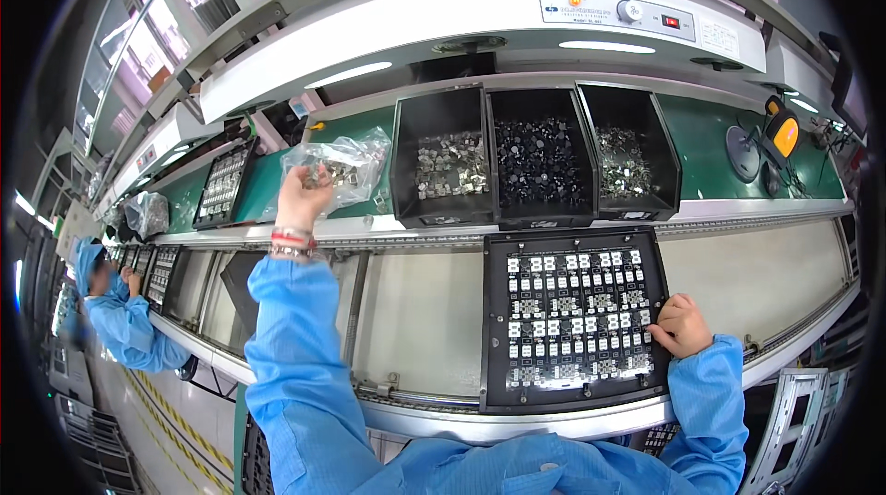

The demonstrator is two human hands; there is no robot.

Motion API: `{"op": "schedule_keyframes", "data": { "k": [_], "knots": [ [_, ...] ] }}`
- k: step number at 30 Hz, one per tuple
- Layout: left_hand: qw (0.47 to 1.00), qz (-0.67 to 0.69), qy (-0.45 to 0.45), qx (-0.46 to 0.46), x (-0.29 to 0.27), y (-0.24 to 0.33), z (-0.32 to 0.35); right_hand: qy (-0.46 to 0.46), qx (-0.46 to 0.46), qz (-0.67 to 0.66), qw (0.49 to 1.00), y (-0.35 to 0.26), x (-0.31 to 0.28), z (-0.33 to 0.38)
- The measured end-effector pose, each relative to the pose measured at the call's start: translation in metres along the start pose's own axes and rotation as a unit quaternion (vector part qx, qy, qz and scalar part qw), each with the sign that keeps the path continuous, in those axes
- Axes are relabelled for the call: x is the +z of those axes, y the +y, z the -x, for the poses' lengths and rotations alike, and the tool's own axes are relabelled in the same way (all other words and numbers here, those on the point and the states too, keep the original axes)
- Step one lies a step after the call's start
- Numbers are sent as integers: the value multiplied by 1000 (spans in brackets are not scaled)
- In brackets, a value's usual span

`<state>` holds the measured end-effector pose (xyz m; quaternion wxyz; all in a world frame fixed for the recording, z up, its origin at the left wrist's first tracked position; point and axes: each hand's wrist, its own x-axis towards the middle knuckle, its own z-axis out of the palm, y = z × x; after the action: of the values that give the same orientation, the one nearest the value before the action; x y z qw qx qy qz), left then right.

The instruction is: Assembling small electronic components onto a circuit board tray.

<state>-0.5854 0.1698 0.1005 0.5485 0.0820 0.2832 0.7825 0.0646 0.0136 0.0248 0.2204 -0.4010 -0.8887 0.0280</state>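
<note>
My left hand [305,198] reaches over the mouth of a clear plastic bag [369,158] that has small metal parts in it. Its fingers are curled in, and what lies between them is too small to make out. In front of me a black tray [496,361] sits on the conveyor rails, holding rows of small circuit boards [577,315] with white components. Closed at the tray's right edge is my right hand [681,325], with thumb and bent fingers against the frame.
Behind the tray stand three black bins: the left bin [438,117] and right bin [628,107] hold metal parts, the middle bin [540,107] black ones. A yellow-and-black device [781,133] is at right. Another person [129,315] works at far left. A lamp housing [498,15] hangs above.
</note>
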Motion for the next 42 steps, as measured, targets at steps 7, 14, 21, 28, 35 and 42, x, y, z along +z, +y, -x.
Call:
{"op": "schedule_keyframes", "data": {
  "k": [7,14,21,28,35,42],
  "knots": [
    [986,-13,-123,-111,41,-65,170,15,-33,40,999,-1,-9,-4],
    [950,-18,-136,-279,39,-149,242,1,-32,-111,993,-56,-66,-63],
    [898,-26,-145,-415,48,-201,263,-41,-31,-319,946,-125,-30,-114],
    [894,-26,-173,-413,38,-222,264,-38,0,-400,916,-122,1,-110],
    [899,-42,-156,-408,32,-226,260,-39,72,-443,893,-115,14,-107],
    [947,-11,-85,-309,9,-209,226,38,119,-458,880,-91,-4,-108]
  ]
}}
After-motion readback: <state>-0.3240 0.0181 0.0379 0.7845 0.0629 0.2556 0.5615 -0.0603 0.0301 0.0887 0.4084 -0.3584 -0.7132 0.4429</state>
